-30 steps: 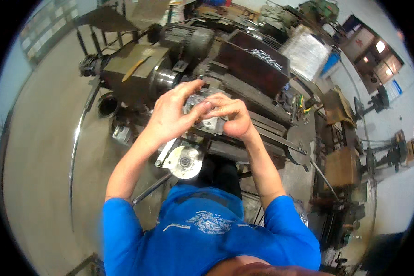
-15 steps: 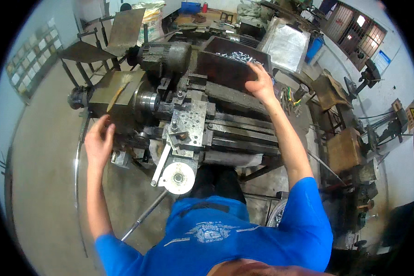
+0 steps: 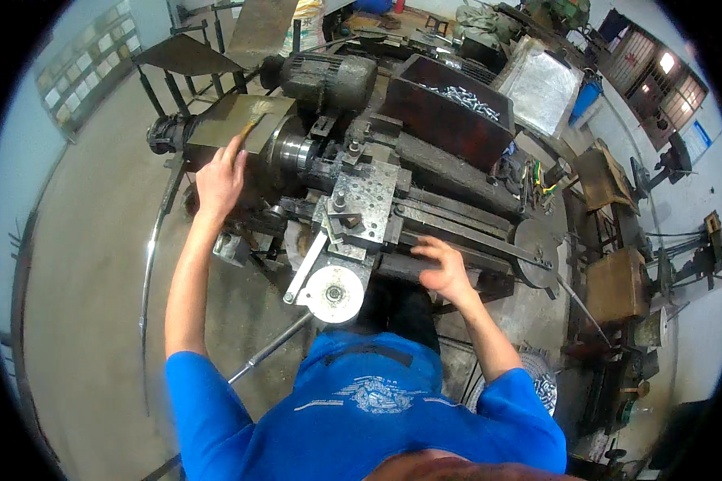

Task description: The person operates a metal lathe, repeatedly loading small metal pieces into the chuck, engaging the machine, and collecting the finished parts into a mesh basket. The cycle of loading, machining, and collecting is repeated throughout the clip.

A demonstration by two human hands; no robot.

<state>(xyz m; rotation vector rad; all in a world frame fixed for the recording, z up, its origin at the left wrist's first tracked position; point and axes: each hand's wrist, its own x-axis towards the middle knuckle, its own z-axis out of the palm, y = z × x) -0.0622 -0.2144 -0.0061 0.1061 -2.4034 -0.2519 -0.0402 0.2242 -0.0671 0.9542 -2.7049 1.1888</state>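
My left hand (image 3: 220,183) is closed around the handle of a brush (image 3: 251,128), its light bristles resting on the flat top of the lathe's headstock (image 3: 225,127). My right hand (image 3: 444,274) is in front of the lathe bed (image 3: 457,223) with its fingers apart and nothing in them. Between the two hands are the tool slide (image 3: 369,192), a flat metal block with bolts, and a pale round handwheel (image 3: 334,294) below it. The chuck (image 3: 295,152) sits beside the headstock.
Behind the bed stands a dark box (image 3: 449,120) holding many small metal pieces (image 3: 465,100). A motor (image 3: 329,80) is at the back. Tools (image 3: 537,188) lie to the right. A long bar (image 3: 269,349) slants out near my body, and a basket of metal parts (image 3: 541,385) stands low right.
My left hand has reached forward and taken hold of the brush handle. My right hand has come back from the box of metal pieces to in front of the bed. The view has shifted.
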